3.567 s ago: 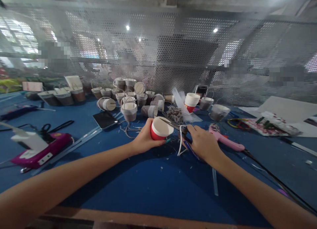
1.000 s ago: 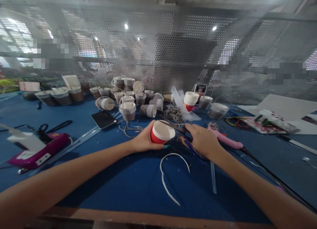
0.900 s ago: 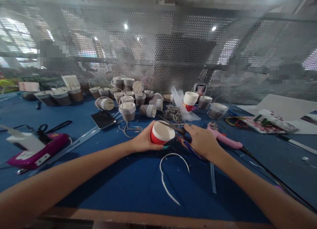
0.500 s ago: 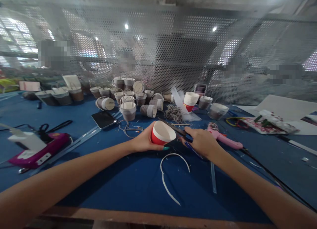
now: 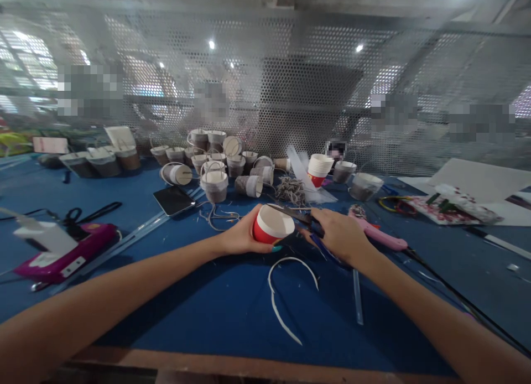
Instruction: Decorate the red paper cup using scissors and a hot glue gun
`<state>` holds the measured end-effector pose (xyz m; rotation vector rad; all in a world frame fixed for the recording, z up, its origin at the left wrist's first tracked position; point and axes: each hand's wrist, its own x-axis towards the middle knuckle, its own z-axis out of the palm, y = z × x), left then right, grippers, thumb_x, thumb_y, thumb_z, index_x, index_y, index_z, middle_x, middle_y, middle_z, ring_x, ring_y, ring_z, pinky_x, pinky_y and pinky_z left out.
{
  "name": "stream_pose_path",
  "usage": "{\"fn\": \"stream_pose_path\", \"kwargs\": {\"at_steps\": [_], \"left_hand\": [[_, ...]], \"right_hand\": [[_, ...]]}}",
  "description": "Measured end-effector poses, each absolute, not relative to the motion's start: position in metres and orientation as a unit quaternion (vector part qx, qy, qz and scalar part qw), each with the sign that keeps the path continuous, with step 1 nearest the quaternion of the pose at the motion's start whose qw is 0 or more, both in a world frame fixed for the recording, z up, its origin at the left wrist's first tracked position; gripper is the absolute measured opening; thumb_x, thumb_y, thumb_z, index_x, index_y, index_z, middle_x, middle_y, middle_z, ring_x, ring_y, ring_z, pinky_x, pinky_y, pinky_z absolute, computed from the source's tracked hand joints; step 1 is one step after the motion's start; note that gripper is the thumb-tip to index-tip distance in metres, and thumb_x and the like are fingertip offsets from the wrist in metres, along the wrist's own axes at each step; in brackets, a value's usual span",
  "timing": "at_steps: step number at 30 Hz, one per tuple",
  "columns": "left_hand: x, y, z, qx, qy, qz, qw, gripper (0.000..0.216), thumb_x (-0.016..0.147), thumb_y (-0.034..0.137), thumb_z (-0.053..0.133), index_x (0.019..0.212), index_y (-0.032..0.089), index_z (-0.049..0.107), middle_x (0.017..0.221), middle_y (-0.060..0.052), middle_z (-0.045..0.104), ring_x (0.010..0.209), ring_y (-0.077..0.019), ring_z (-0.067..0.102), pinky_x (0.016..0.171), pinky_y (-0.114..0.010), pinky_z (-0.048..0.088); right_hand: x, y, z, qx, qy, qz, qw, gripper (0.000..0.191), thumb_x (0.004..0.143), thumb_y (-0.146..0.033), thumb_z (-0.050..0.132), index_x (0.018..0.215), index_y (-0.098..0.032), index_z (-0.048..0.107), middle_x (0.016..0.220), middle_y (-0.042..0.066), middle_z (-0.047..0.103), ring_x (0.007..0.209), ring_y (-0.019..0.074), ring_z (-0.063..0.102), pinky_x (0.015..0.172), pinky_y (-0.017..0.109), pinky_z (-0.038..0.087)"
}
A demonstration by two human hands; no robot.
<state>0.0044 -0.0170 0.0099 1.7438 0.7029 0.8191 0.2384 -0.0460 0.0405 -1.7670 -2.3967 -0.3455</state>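
1. Head view: the left hand [image 5: 243, 234] is curled around the side of a red paper cup [image 5: 264, 233], thumb toward the near side; the cup's white inside shows, its mouth tipped toward the viewer.
2. The right hand [image 5: 340, 235] grips the blue-and-black handles of a pair of scissors [image 5: 295, 213], fingers wrapped over them; the blades point left and lie along the cup's far rim.
3. The cup is between the two hands, over the middle of the blue surface [image 5: 224, 317]; whether its base touches the surface cannot be told.
4. Just in front of the cup, a thin white curved strip [image 5: 272, 296] lies on the surface.
5. A pink glue gun [image 5: 384, 236] lies just beside the right hand, with a clear glue stick [image 5: 358, 301] in front of that hand.
6. Behind the cup are a tangle of grey cord [image 5: 290, 190], a stack of paper cups [image 5: 319, 166] and many small handled pails [image 5: 215, 188], some on their sides.
7. Toward the left are a dark-screened phone [image 5: 172, 200] and a purple power strip [image 5: 62, 262].
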Motion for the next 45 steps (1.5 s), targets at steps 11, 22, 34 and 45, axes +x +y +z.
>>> {"fn": "stream_pose_path", "kwargs": {"at_steps": [11,22,34,45], "left_hand": [[0.0017,-0.0165,0.0083,0.726,0.277,0.326,0.539,0.063,0.057,0.023,0.080,0.110,0.019,0.044,0.100,-0.005,0.061,0.092,-0.0199,0.061,0.085,-0.036,0.049],[0.0018,-0.0146,0.0096,0.728,0.288,0.344,0.519,0.073,0.057,0.023,0.080,0.118,0.021,0.039,0.108,-0.004,0.054,0.105,-0.0219,0.054,0.095,-0.039,0.043],[0.0020,-0.0101,0.0057,0.626,0.272,0.397,0.614,0.075,0.051,0.015,0.080,0.118,0.023,0.048,0.108,-0.004,0.060,0.102,-0.0224,0.058,0.096,-0.038,0.043],[-0.0009,-0.0104,0.0065,0.594,0.231,0.370,0.676,0.072,0.047,0.004,0.071,0.114,0.022,0.053,0.101,-0.003,0.066,0.091,-0.0204,0.060,0.081,-0.031,0.047]], "right_hand": [[0.2369,-0.0469,0.0370,-0.576,-0.811,-0.093,0.044,0.035,0.089,-0.047,0.040,0.097,-0.017,0.058,0.091,0.011,0.070,0.083,0.0250,0.066,0.061,0.029,0.035],[0.2356,-0.0462,0.0386,-0.626,-0.767,-0.056,0.124,0.039,0.091,-0.050,0.035,0.090,-0.019,0.058,0.079,0.009,0.072,0.076,0.0243,0.068,0.058,0.027,0.034],[0.2395,-0.0441,0.0399,-0.626,-0.763,-0.133,0.086,0.043,0.088,-0.055,0.037,0.093,-0.018,0.058,0.088,0.010,0.067,0.084,0.0258,0.064,0.060,0.029,0.035],[0.2378,-0.0488,0.0409,-0.588,-0.792,-0.157,0.059,0.047,0.087,-0.056,0.038,0.101,-0.017,0.059,0.084,0.011,0.066,0.080,0.0255,0.064,0.060,0.029,0.034]]}}
